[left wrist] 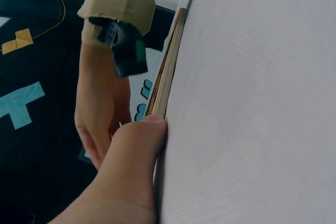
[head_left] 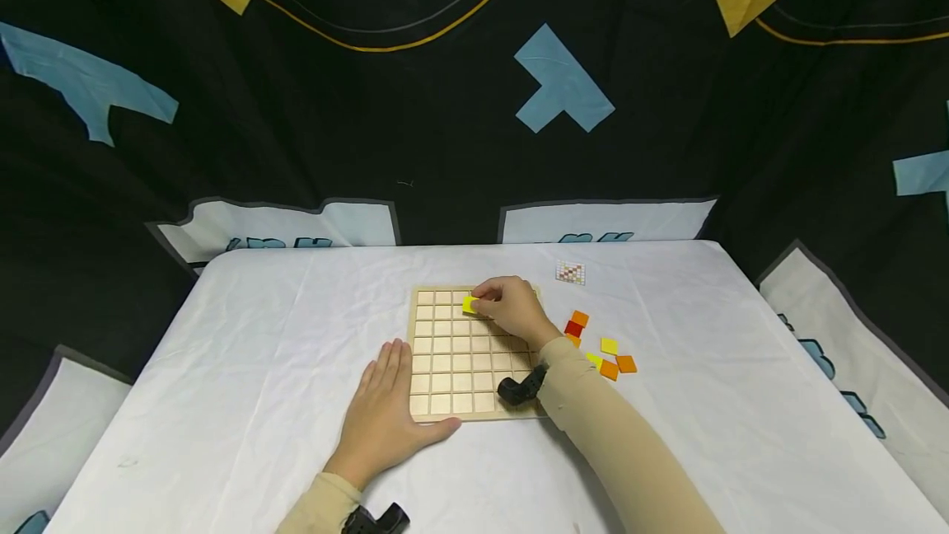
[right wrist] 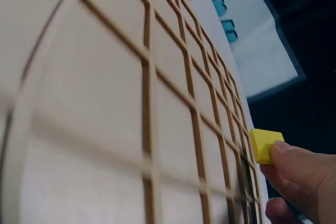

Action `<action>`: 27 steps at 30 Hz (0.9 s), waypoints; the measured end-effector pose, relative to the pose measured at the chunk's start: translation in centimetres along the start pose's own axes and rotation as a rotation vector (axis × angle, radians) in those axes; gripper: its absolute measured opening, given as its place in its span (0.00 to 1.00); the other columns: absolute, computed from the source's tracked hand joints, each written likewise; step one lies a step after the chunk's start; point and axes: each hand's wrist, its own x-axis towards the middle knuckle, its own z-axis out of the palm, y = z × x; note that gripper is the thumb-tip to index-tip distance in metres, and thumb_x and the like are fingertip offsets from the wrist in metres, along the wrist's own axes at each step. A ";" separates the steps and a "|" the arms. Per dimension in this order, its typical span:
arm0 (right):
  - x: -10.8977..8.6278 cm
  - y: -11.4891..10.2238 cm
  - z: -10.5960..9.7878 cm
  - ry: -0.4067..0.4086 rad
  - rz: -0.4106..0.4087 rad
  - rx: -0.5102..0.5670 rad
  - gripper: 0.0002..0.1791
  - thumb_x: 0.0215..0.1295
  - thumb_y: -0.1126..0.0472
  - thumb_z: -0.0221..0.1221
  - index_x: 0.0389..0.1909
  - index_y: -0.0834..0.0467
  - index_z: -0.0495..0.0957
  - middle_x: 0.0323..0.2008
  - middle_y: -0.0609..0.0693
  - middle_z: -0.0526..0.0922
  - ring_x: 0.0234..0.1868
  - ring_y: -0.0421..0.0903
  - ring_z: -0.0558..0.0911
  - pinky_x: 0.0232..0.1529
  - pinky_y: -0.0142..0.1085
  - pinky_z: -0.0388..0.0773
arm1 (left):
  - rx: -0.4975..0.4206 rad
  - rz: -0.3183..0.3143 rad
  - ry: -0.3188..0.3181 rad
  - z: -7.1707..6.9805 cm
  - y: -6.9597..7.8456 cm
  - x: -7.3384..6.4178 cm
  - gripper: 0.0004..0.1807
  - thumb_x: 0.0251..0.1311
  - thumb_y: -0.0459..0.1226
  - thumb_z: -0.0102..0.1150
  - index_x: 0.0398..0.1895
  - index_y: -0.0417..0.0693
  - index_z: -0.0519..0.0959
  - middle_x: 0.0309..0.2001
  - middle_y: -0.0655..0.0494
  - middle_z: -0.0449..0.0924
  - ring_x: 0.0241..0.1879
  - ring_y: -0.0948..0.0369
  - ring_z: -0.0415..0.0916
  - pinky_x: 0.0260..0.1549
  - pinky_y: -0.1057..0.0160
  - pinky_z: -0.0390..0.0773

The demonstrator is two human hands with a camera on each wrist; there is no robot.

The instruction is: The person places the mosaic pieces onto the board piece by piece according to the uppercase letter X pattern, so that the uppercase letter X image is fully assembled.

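Note:
A pale wooden grid board lies flat on the white table. Over its far rows, my right hand pinches a yellow square tile between thumb and fingers. In the right wrist view that tile is held at the board's far edge; whether it touches the grid I cannot tell. My left hand rests beside the board with fingers straight along its left edge and thumb at the near edge. The left wrist view shows the left thumb against the board's side.
Right of the board lie several loose tiles, among them a red tile, an orange tile and a yellow tile. A small printed pattern card lies behind them. Dark cloth hangs behind the table.

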 end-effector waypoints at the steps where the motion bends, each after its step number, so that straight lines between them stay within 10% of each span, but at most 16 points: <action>1: 0.1 -0.2 0.3 -0.004 -0.006 0.006 0.07 0.64 0.58 0.66 0.42 0.52 0.87 0.32 0.46 0.86 0.29 0.41 0.78 0.28 0.30 0.77 | -0.001 0.001 0.001 0.0 0.0 0.0 0.74 0.40 0.80 0.54 0.77 0.32 0.50 0.78 0.38 0.48 0.79 0.46 0.44 0.76 0.45 0.50; 27: 0.7 -2.0 3.9 -0.019 -0.039 -0.103 0.07 0.65 0.55 0.65 0.41 0.52 0.87 0.39 0.44 0.82 0.41 0.41 0.80 0.50 0.36 0.80 | 0.013 0.011 0.011 0.0 -0.1 0.0 0.74 0.40 0.81 0.53 0.76 0.32 0.51 0.78 0.38 0.50 0.79 0.46 0.46 0.75 0.46 0.52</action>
